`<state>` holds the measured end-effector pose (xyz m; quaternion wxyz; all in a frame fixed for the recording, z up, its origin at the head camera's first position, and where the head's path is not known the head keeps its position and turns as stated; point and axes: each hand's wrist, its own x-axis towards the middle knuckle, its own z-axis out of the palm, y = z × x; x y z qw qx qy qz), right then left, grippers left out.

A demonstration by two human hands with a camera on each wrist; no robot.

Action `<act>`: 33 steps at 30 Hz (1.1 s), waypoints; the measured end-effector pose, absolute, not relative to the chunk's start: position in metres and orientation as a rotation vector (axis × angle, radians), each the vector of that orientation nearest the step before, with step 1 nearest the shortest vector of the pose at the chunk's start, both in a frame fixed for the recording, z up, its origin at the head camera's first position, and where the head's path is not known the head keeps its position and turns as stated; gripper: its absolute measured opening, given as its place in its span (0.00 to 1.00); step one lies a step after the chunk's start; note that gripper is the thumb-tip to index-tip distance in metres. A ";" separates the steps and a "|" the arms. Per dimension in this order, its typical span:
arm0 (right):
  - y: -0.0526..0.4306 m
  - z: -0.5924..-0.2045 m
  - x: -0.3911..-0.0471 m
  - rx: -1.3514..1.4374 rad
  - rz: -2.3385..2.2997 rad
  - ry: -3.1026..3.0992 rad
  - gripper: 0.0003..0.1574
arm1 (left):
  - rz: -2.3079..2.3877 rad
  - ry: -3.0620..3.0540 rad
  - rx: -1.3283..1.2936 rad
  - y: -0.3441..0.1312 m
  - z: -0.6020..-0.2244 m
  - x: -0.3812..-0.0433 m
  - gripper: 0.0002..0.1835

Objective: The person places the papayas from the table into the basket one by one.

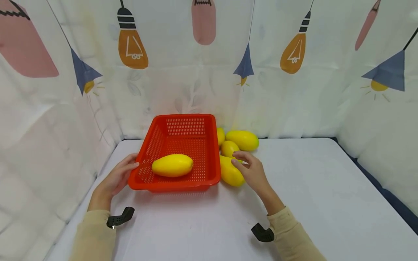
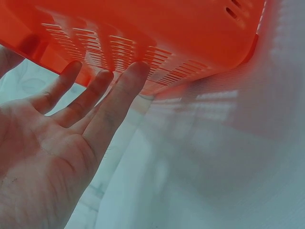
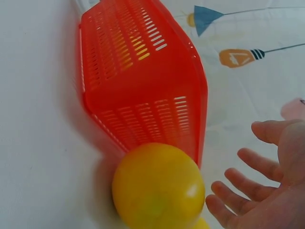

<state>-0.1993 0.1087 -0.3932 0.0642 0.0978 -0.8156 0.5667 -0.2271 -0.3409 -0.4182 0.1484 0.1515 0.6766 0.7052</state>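
My left hand (image 1: 119,174) touches the left side of the red plastic basket (image 1: 215,152). In the left wrist view its fingers (image 2: 114,105) lie nearly straight against the slotted outer wall, with the thumb at the rim. One yellow, mango-like fruit (image 1: 172,165) lies sideways inside the basket, toward the near end. My right hand (image 1: 253,172) hovers over the fruits to the basket's right, nearest the front fruit (image 1: 231,171). Its fingers are spread, loosely bent and hold nothing; the right wrist view shows them apart from the large yellow fruit (image 3: 157,186) by the basket wall.
Behind the front fruit are a smaller-looking yellow fruit (image 1: 229,148), a long one (image 1: 242,140) and another (image 1: 220,136) partly hidden by the basket. All are on the white table (image 1: 196,224). Printed cloth (image 1: 222,83) stands close behind and at the sides.
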 end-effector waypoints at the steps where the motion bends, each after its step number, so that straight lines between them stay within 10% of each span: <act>1: 0.109 -0.394 -0.200 0.292 1.714 -2.461 0.20 | 2.024 1.952 0.436 -0.341 -0.418 -0.227 0.20; 33: 0.119 -0.412 -0.204 0.221 1.616 -2.753 0.32 | 1.997 1.979 0.440 -0.343 -0.420 -0.223 0.19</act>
